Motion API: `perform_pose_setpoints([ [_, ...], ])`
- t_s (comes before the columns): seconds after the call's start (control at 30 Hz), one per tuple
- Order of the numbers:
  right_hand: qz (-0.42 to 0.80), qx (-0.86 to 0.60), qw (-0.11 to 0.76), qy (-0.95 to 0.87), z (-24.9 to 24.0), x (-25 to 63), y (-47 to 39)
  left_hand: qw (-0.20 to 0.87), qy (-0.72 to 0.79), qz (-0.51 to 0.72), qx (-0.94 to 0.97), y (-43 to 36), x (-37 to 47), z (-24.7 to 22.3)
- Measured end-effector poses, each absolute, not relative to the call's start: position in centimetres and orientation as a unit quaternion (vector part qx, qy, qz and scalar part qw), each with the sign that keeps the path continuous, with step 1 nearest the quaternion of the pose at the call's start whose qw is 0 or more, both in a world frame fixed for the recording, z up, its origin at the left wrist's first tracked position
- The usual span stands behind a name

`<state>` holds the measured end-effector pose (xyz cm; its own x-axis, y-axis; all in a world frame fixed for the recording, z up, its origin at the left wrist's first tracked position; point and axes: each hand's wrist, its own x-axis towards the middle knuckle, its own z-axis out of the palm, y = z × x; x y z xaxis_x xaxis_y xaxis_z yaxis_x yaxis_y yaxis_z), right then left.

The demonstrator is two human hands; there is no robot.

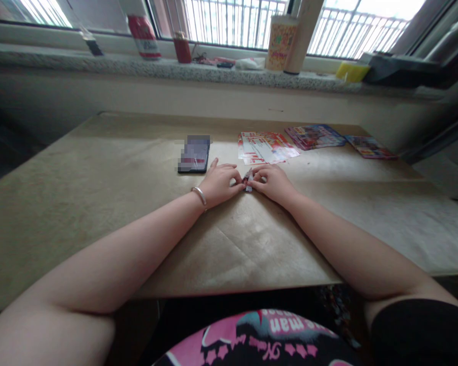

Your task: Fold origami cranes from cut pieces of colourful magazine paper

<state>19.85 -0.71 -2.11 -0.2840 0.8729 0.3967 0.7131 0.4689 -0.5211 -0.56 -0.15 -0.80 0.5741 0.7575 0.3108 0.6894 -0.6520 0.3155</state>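
Here, left hand [222,184] and right hand [274,185] pinch a scrap [248,182]; the cup [280,44] hides its contents.

Small piece [248,183]: partly hidden by the person's fingertips [240,187], too small to identify. Phone [195,154]: screen blurred. Bright cards [370,146], far right: printed pictures blurred. Shirt [267,340]: cut off by lower edge.

Shirt [267,345]: "man" readable, pale letters; neighbouring letters unclear. Lower line, pink script, looks like it starts with "N", rest illegible; pink stars both sides. Can [143,38], cup [280,43], leaflets [265,147]: lettering present, too blurred to read.
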Motion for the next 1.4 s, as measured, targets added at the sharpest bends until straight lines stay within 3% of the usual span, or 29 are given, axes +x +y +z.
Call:
perform_pose_setpoints([
  [0.3,0.104,-0.496,0.298,-0.809,-1.9,20.0,-0.7,0.107,0.396,0.266,0.872,-0.9,-0.7,-0.4],
  [0.93,0.078,-0.508,0.285,-0.809,-2.1,19.8,-0.2,0.021,0.376,0.229,0.898,-0.9,-0.8,-0.5],
  [1.4,0.07,-0.533,0.285,-0.794,-1.3,19.7,-1.6,0.064,0.34,0.21,0.914,-0.2,-0.9,-1.1],
])
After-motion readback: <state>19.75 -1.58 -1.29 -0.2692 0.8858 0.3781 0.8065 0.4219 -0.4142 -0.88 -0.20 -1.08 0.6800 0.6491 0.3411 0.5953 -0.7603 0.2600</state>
